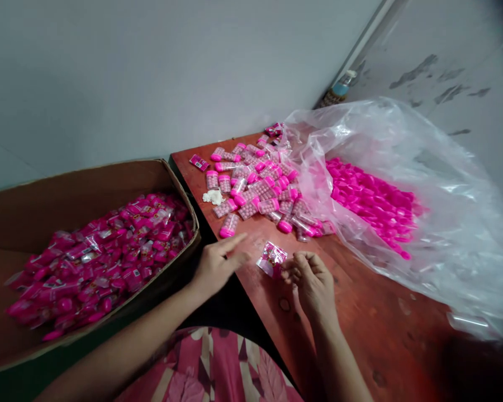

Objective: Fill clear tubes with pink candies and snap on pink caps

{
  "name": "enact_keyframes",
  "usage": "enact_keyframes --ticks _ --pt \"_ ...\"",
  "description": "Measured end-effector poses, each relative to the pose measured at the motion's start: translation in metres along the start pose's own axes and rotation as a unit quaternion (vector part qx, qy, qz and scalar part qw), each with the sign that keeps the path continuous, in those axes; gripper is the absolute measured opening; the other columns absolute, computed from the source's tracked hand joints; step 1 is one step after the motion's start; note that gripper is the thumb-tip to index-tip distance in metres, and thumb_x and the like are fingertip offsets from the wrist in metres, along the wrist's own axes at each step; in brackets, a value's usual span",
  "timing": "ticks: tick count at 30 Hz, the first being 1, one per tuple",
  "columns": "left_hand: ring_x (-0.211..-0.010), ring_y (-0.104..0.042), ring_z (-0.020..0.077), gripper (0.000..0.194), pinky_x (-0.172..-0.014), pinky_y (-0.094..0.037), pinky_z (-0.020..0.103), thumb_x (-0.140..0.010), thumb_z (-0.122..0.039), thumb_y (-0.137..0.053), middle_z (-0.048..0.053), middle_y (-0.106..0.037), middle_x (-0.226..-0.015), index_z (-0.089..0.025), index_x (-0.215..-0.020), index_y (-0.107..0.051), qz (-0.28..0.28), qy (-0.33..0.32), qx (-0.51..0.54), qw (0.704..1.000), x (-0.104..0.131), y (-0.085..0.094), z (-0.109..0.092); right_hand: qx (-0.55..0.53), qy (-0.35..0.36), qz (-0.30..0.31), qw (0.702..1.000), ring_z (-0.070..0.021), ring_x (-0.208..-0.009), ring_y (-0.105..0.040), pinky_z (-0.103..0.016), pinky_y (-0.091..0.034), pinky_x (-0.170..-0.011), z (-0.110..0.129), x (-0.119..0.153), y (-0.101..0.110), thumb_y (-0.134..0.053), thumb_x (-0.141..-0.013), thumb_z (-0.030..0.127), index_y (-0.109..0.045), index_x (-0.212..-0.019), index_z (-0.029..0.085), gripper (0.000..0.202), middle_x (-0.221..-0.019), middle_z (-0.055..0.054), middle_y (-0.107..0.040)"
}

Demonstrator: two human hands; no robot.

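My left hand [220, 262] is over the left edge of the red-brown table [360, 301], its fingers apart and nothing in them. A small pink printed packet [271, 258] lies in front of me between my hands. Its right side is beside the curled fingertips of my right hand [312, 279]; what they hold, if anything, is too small to tell. Beyond my hands is a pile of small clear containers [251, 184] with pink caps and pale pink beads inside.
A cardboard box [67, 190] of pink packets [104, 251] stands left of the table. At right, a clear plastic bag [444, 234] holds bright pink pieces [373, 201]. A white crumpled bit [213, 196] and a bottle [339, 89] lie farther back.
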State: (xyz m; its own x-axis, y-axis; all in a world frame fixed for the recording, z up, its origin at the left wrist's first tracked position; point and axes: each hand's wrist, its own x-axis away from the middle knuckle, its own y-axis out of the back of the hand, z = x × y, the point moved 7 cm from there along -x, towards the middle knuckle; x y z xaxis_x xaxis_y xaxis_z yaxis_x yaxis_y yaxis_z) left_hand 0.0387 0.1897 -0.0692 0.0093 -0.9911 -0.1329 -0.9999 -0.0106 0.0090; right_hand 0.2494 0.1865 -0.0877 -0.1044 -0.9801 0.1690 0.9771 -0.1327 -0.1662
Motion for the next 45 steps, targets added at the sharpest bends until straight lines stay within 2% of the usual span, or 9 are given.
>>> enact_keyframes --ticks 4,8,19,25,31,34,39,42,45 --pt "-0.125 -0.033 0.0302 0.036 -0.105 -0.017 0.051 -0.077 -0.032 -0.060 0.009 -0.055 -0.123 -0.019 -0.110 -0.060 0.103 -0.181 -0.332 0.920 -0.003 -0.062 0.002 0.026 0.000 -0.007 1.000 -0.0101 -0.050 -0.058 -0.019 -0.044 -0.046 -0.005 0.006 0.012 -0.062 -0.075 0.037 -0.052 -0.077 0.018 0.021 -0.065 0.001 -0.064" --pt "-0.124 -0.034 0.0310 0.026 -0.103 -0.020 0.054 -0.080 -0.031 -0.055 0.006 -0.057 -0.120 -0.021 -0.103 -0.063 0.096 -0.213 -0.434 0.870 -0.003 -0.081 0.014 0.063 -0.004 -0.017 0.998 -0.0101 -0.050 -0.057 -0.019 -0.044 -0.047 -0.009 0.010 0.019 -0.062 -0.075 0.037 -0.054 -0.076 0.017 0.022 -0.065 0.000 -0.064" --pt "-0.121 -0.039 0.0276 0.020 -0.104 -0.017 0.052 -0.080 -0.020 -0.054 0.004 -0.064 -0.109 -0.023 -0.095 -0.067 0.049 -0.220 -0.300 0.927 0.003 -0.076 0.008 0.114 0.062 -0.079 0.988 -0.0155 -0.075 -0.059 -0.028 -0.047 -0.065 -0.009 0.004 0.023 -0.067 -0.069 0.034 -0.054 -0.098 0.018 0.035 -0.085 -0.003 -0.063" --pt "-0.101 -0.057 0.0264 0.036 -0.090 -0.041 0.036 -0.074 -0.033 -0.062 0.008 -0.065 -0.105 -0.020 -0.107 -0.063 0.075 -0.032 -0.087 0.993 -0.002 -0.065 0.006 0.010 0.012 -0.014 1.000 -0.0074 -0.049 -0.048 -0.019 -0.040 -0.048 -0.002 -0.003 0.002 -0.067 -0.069 0.028 -0.050 -0.099 0.019 0.035 -0.058 0.007 -0.052" --pt "-0.060 -0.063 0.0181 0.027 -0.060 -0.051 0.029 -0.066 -0.037 -0.066 0.004 -0.065 -0.061 -0.011 -0.066 -0.068 0.110 0.264 0.133 0.949 0.004 -0.068 0.045 0.188 0.027 0.099 0.977 -0.0118 -0.049 -0.051 -0.023 -0.041 -0.047 0.005 -0.018 -0.016 -0.060 -0.075 0.033 -0.051 -0.095 0.019 0.026 -0.060 0.004 -0.056" --pt "-0.050 -0.059 0.0130 0.025 -0.054 -0.050 0.024 -0.061 -0.034 -0.070 0.004 -0.062 -0.053 -0.009 -0.056 -0.065 0.081 0.271 0.141 0.949 0.003 -0.064 0.048 0.447 0.196 0.079 0.869 -0.0199 -0.074 -0.059 -0.032 -0.045 -0.065 0.034 -0.040 -0.018 -0.047 -0.084 0.026 -0.058 -0.094 0.018 0.018 -0.084 -0.007 -0.064" --pt "-0.045 -0.057 0.0106 0.024 -0.046 -0.048 0.019 -0.055 -0.028 -0.077 0.003 -0.061 -0.049 -0.008 -0.052 -0.064 0.031 0.310 0.207 0.927 0.007 -0.057 0.046 0.737 0.359 0.164 0.549 -0.0285 -0.115 -0.040 -0.042 -0.034 -0.089 0.047 -0.077 -0.036 -0.043 -0.081 0.010 -0.057 -0.112 0.021 0.036 -0.127 -0.010 -0.048" --pt "-0.045 -0.057 0.0103 0.023 -0.043 -0.048 0.018 -0.051 -0.023 -0.080 0.005 -0.063 -0.053 -0.006 -0.056 -0.065 -0.012 0.347 0.301 0.888 0.009 -0.054 0.048 0.769 0.381 0.193 0.476 -0.0283 -0.121 -0.034 -0.044 -0.028 -0.095 0.041 -0.096 -0.036 -0.046 -0.081 0.013 -0.054 -0.117 0.023 0.037 -0.135 -0.007 -0.040" --pt "-0.048 -0.058 0.0095 0.021 -0.046 -0.051 0.019 -0.057 -0.023 -0.077 0.004 -0.063 -0.057 -0.007 -0.062 -0.064 -0.048 0.354 0.346 0.868 0.007 -0.049 0.048 0.755 0.407 0.206 0.471 -0.0264 -0.126 -0.027 -0.046 -0.017 -0.103 0.036 -0.103 -0.035 -0.045 -0.084 0.015 -0.052 -0.117 0.023 0.035 -0.135 -0.004 -0.040"
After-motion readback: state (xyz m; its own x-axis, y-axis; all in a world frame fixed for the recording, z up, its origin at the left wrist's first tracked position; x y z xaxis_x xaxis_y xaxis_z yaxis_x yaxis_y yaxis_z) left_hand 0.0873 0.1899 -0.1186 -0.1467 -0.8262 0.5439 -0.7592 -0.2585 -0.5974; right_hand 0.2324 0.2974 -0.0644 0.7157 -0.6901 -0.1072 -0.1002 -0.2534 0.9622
